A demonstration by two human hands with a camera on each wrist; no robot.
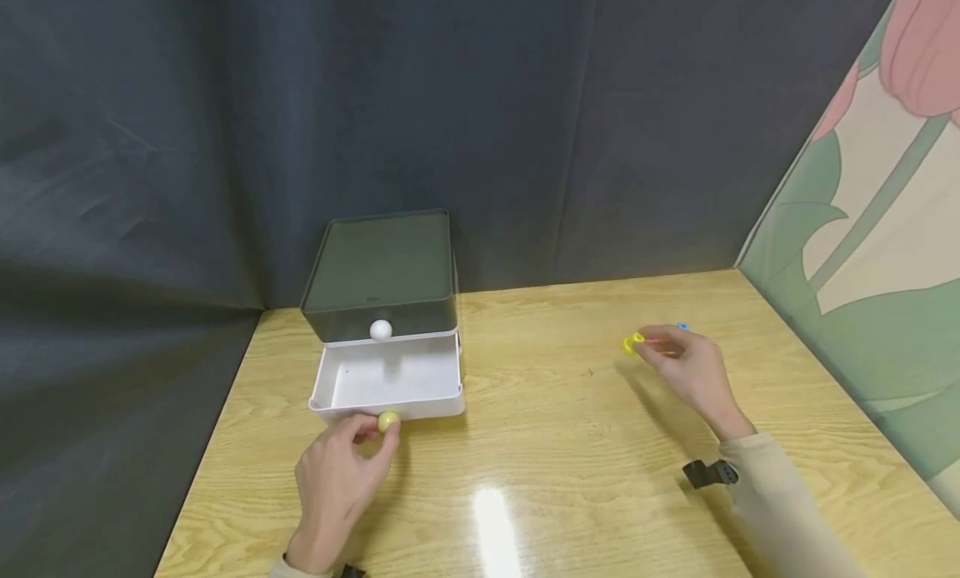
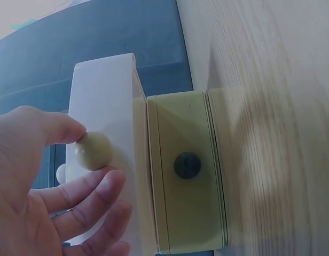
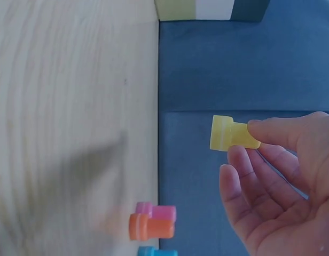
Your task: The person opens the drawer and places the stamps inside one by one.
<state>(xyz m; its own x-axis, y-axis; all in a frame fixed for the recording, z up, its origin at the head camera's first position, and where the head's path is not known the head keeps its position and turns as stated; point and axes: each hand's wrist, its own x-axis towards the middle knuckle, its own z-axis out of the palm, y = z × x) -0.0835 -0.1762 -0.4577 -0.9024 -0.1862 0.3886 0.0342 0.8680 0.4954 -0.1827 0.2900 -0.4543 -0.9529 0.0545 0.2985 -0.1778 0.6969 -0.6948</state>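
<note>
From the head view: pinching the yellow knob (image 1: 387,421) of the white drawer (image 1: 427,409) in the left grip (image 1: 333,474), and a small yellow piece (image 1: 628,345) above the counter (image 1: 555,445) in the right grip (image 1: 697,382), well apart from the drawer unit (image 1: 378,257). Can make out only a small dark speck (image 1: 347,371) on the white drawer's visible floor; cannot look inside the closed top drawer (image 1: 420,320). Could tip or drag the drawer unit by pulling harder on a drawer so far out. From the left wrist: could lose the knob by slipping off its smooth round surface; cannot see into the yellow-green lower drawer (image 2: 188,128). From the right wrist: might drop the yellow piece through a loosened pinch near its narrow end, or scatter the orange piece (image 3: 154,227), pink piece (image 3: 163,212) and blue piece (image 3: 159,252) by brushing past.
</note>
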